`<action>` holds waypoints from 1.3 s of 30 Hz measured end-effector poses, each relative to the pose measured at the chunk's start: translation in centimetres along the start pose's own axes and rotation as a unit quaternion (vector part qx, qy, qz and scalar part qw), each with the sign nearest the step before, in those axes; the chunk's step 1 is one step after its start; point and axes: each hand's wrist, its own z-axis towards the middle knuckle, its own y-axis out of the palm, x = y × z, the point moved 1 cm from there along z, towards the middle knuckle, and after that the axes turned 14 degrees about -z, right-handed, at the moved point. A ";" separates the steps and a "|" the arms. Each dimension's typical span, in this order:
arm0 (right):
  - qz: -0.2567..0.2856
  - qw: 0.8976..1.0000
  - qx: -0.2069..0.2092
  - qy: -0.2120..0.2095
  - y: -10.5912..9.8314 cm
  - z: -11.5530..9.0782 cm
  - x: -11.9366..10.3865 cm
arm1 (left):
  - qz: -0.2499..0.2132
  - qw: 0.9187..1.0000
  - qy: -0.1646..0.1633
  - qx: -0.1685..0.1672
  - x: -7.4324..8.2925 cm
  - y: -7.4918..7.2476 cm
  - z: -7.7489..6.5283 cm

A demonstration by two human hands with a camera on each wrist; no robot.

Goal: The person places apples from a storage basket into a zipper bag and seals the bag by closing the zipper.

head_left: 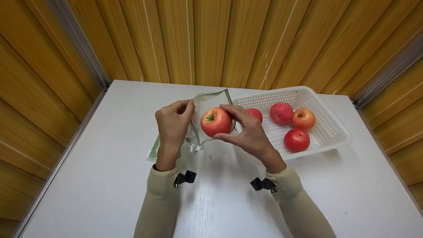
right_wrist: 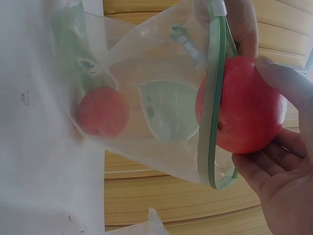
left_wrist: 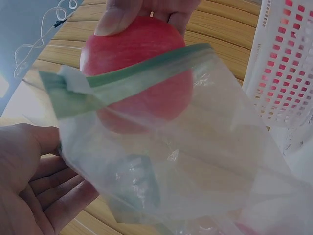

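In the head view we see bright, fairly even light, with soft shadows on the table (head_left: 99, 185) near the sleeves (head_left: 157, 201) and under the right side of the basket (head_left: 327, 122). A pale sheen streaks the table between the sleeves. The wall (head_left: 211, 39) fans outward at the sides in wide-angle stretch. From the left wrist we get a hazier picture: glare whitens the left edge, and small glints dot the bag (left_wrist: 210, 147). From the right wrist, the table looks greyer, and film blurs the bagged apple (right_wrist: 102, 111).
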 end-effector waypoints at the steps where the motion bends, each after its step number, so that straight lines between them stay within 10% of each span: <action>1: -0.008 1.000 -0.004 -0.001 0.1 0.0 -0.1 | -0.001 1.000 0.003 0.001 0.0 0.0 0.0; 17: -0.032 0.999 -0.027 -0.033 1.5 -0.1 -0.5 | 0.003 0.999 0.032 0.023 -0.1 0.0 0.0; 24: -0.059 0.993 0.074 -0.070 0.8 -0.8 -0.1 | 0.020 0.997 0.057 0.047 -0.3 0.1 0.1; 28: -0.100 0.989 0.104 -0.038 0.5 -1.9 0.6 | 0.020 0.997 0.059 0.047 -0.2 0.1 0.1; 39: -0.092 0.991 0.008 0.093 1.7 -3.3 2.0 | 0.008 0.997 0.053 0.063 -0.1 -0.2 0.1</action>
